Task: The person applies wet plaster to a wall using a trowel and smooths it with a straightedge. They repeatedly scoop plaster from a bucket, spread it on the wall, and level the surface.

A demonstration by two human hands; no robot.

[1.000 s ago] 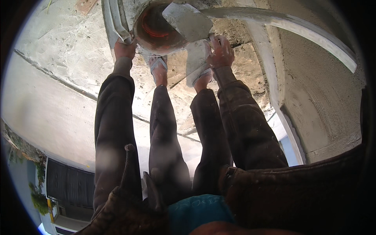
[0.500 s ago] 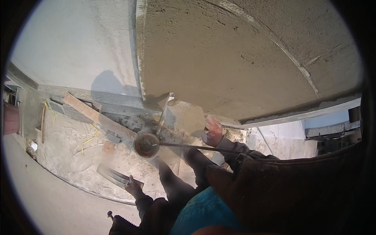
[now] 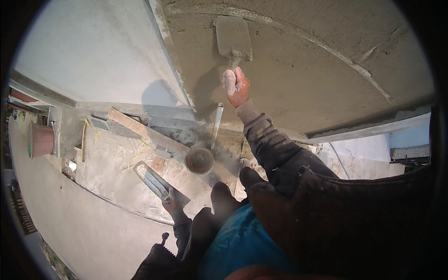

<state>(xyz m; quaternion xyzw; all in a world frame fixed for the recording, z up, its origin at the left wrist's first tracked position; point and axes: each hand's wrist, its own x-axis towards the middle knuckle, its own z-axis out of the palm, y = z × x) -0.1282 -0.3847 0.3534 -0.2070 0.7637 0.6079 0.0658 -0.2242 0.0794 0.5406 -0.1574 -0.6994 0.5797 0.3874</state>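
Note:
My right hand [image 3: 236, 88], smeared with mortar, is closed round the handle of a trowel. The trowel's broad blade [image 3: 233, 38], coated in grey mortar, is up at the brown, wet-looking plastered wall [image 3: 298, 88]; I cannot tell whether it presses on it. Low on the left, my left hand [image 3: 172, 201] grips a long rectangular plastering trowel [image 3: 148, 181] near its near end, held above the floor. A round bucket [image 3: 199, 173] with mortar-stained insides stands between my feet and the wall.
A long board [image 3: 140, 130] lies by the wall's foot, with a pale post-like piece [image 3: 217, 126] near the bucket. Yellow strap [image 3: 138, 156] lies on the rough floor. A reddish tub [image 3: 41, 139] stands far left. A white wall [image 3: 102, 56] adjoins the plastered one.
My right hand has risen from beside the bucket to the plastered wall with its trowel. A thin dark rod-like thing across the bucket no longer shows. The left hand still holds its plastering trowel.

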